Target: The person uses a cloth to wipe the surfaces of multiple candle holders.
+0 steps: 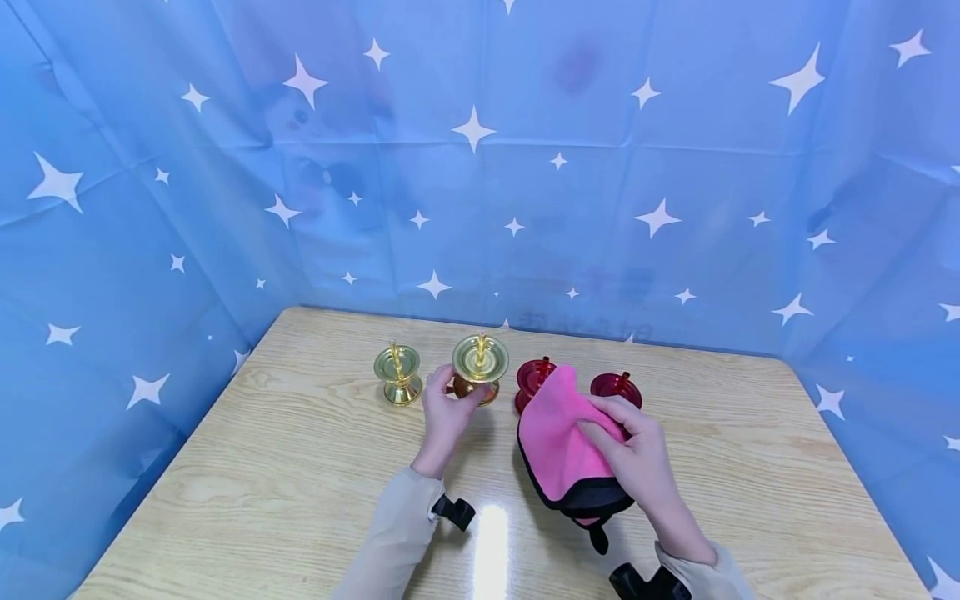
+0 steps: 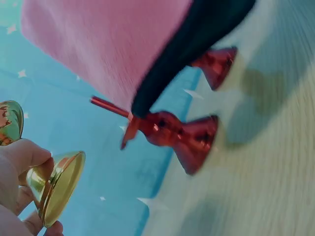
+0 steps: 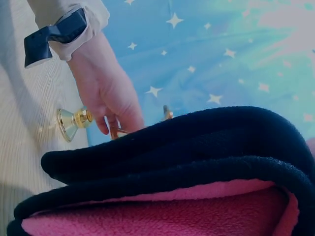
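In the head view, my left hand (image 1: 447, 412) grips a gold candle holder (image 1: 468, 365) by its lower part, dish and spike upward. In the left wrist view its flared base (image 2: 64, 187) shows below the fingers, raised off the table. My right hand (image 1: 641, 458) pinches a pink fleece cloth (image 1: 555, 433) with thick black edging between thumb and fingers. The right wrist view shows folded layers of the black edging (image 3: 162, 142). Behind the cloth stand two red candle holders, one at its left (image 1: 529, 377) and one at its right (image 1: 609, 385), both partly hidden.
A second gold candle holder (image 1: 402, 390) stands on the wooden table (image 1: 300, 467) left of my left hand. A blue curtain (image 1: 480, 192) with white stars hangs behind the table and along its sides. Black cameras are strapped to both wrists.
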### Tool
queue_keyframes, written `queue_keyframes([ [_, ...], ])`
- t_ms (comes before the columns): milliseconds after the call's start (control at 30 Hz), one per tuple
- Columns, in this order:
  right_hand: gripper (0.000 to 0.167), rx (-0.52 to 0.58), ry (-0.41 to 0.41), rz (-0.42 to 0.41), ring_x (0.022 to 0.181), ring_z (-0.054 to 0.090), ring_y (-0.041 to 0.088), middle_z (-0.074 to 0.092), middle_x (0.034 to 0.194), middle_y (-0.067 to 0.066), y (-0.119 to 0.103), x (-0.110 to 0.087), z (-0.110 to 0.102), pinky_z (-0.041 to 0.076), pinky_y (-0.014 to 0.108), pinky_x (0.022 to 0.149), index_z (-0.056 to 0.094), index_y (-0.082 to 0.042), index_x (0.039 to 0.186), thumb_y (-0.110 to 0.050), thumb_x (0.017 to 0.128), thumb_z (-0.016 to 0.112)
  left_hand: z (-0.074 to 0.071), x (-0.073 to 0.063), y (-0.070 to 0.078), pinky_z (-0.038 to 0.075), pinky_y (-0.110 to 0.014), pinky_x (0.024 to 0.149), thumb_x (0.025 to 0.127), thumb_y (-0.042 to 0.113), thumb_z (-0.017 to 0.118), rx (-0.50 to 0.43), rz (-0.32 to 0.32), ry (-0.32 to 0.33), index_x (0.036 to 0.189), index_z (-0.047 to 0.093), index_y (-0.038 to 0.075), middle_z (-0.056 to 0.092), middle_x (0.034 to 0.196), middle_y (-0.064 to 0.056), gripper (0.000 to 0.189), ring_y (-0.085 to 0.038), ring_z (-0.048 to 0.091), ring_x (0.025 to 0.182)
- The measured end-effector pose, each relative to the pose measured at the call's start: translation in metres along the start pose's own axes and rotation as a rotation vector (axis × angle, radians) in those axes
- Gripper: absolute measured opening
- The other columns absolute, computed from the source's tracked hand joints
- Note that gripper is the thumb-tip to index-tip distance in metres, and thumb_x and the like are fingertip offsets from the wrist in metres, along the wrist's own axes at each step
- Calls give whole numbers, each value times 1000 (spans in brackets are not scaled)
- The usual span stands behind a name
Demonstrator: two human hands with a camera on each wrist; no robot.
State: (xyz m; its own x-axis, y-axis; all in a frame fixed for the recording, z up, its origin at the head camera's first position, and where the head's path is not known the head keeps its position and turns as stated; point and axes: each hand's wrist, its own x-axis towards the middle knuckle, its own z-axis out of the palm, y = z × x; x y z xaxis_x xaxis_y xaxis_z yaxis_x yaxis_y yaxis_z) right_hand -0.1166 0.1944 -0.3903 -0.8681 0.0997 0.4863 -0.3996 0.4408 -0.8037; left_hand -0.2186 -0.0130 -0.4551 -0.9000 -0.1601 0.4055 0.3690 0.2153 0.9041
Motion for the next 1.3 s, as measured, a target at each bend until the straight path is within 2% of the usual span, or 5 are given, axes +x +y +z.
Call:
queue_keyframes([
  [67,25,-18,2,16,85,58,0,66,100,0,1,0,-2,46,12,70,70,0,102,5,77,70,3,3,-16,43,-34,72,64,4,80,25,1,1,95,69,3,67,94,-11,33,-25,53,90],
  [133,25,-27,5,28,84,58,0,66,101,-2,1,-1,-3,46,12,69,70,1,102,5,78,70,3,4,-20,44,-35,72,64,4,79,29,-10,-3,94,69,2,68,93,-11,32,-26,54,89],
  [367,25,-15,5,64,83,58,1,65,103,-9,1,-2,-6,46,13,67,69,1,105,3,80,69,8,7,-33,45,-36,75,66,5,80,52,-152,-46,97,68,3,67,95,-11,33,-24,55,89],
  [1100,26,5,15,44,79,58,3,66,95,-9,6,-3,-9,47,13,66,69,1,104,7,79,68,17,10,-55,49,-39,88,72,1,76,132,-269,-100,104,65,-1,67,105,-18,34,-30,61,103],
  [1300,25,-2,18,64,79,58,2,65,96,-11,5,-3,-9,46,13,66,69,2,104,6,79,68,18,9,-62,50,-40,84,72,4,78,164,-242,-96,100,66,-2,68,100,-18,32,-31,63,98],
])
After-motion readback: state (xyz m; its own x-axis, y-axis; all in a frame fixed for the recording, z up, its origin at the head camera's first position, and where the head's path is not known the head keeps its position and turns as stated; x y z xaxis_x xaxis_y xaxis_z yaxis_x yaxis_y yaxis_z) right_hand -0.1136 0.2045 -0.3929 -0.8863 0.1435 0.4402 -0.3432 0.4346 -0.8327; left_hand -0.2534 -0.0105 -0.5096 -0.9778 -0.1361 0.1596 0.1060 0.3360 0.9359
